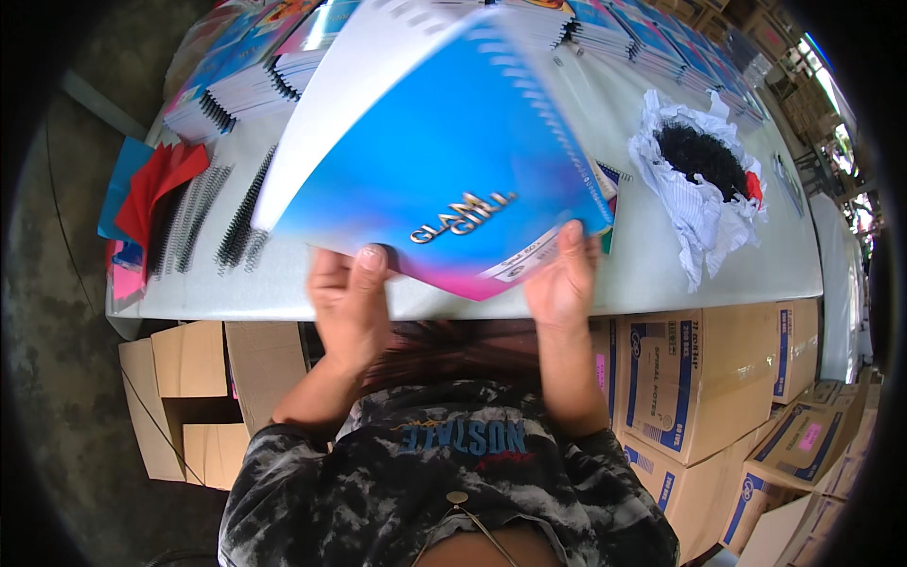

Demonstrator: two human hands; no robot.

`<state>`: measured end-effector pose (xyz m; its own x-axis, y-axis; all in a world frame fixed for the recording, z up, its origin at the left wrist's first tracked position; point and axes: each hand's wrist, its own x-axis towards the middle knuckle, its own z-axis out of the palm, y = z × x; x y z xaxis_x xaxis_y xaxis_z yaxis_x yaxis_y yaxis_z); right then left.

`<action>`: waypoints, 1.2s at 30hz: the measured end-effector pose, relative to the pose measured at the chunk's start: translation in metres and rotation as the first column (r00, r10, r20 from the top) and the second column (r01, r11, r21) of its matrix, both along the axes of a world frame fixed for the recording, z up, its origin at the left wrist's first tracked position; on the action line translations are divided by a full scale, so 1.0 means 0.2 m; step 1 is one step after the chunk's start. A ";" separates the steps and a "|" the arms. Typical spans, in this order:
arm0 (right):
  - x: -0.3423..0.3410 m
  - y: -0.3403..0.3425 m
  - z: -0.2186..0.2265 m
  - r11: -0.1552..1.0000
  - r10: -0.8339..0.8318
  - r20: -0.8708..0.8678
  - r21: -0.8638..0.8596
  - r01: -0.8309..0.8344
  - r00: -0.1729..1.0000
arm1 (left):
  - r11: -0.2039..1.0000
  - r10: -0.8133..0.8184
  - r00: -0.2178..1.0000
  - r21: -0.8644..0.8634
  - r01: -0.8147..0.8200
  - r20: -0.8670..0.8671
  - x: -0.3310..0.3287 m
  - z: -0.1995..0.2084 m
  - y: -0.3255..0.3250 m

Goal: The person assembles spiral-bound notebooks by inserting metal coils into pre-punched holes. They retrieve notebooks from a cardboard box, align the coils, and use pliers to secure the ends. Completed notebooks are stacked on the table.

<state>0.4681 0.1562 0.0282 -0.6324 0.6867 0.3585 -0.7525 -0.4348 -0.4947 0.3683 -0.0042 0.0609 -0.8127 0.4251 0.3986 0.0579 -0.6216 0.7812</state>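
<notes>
The fingers of the left hand point(350, 307) pinched the lower left edge of a blue-and-pink notebook point(416, 161), thumb toward the wearer and the others curled behind. The fingers of the right hand point(564, 288) pinched its lower right edge in much the same way, beside a pale label point(520, 265). Gripped at both sides, the notebook could probably be tilted up evenly; it was above the counter point(746, 269), just beyond both sets of fingers. A white leaf point(345, 85) fanned out beyond the left fingers, perhaps because nothing held its upper part. A row of holes or coil turns ran up the notebook's right edge; blur hid which.

Left of the left fingers lay black spiral coils point(244, 217) and greyer coils point(189, 227), roughly side by side, probably so they would not snag. Farther left, red sheets point(156, 189) overlapped a blue sheet point(115, 203). Well right of the right fingers, crumpled white wrapping point(671, 222) surrounded a tangle of black strands point(699, 156), seemingly to contain it. Stacks of notebooks point(246, 94) stood far beyond the fingers, likely set there to leave the hands room. Cardboard boxes point(727, 369) sat lower, right of the right fingers.
</notes>
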 end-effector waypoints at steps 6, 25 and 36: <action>0.03 0.03 -0.11 0.903 -0.230 0.493 0.430 -0.005 0.839 | 0.841 -0.027 0.991 -0.538 -0.049 -0.133 -0.25 -0.27 0.00; 0.09 0.10 -0.15 0.774 -0.251 0.455 0.624 -0.105 0.855 | 0.176 -0.054 0.599 -0.598 -0.782 -0.799 -0.80 -0.08 -0.22; 0.06 0.11 -0.11 0.761 -0.335 0.487 0.645 -0.074 0.807 | 0.640 -0.285 0.849 -0.747 -0.177 -0.445 -0.50 0.05 -0.18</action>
<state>0.4792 0.1772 0.0072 -0.7712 0.5344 0.3459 -0.2847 0.1964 -0.9383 0.2681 -0.0396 0.0710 -0.5667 0.7881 0.2403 0.5478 0.1425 0.8244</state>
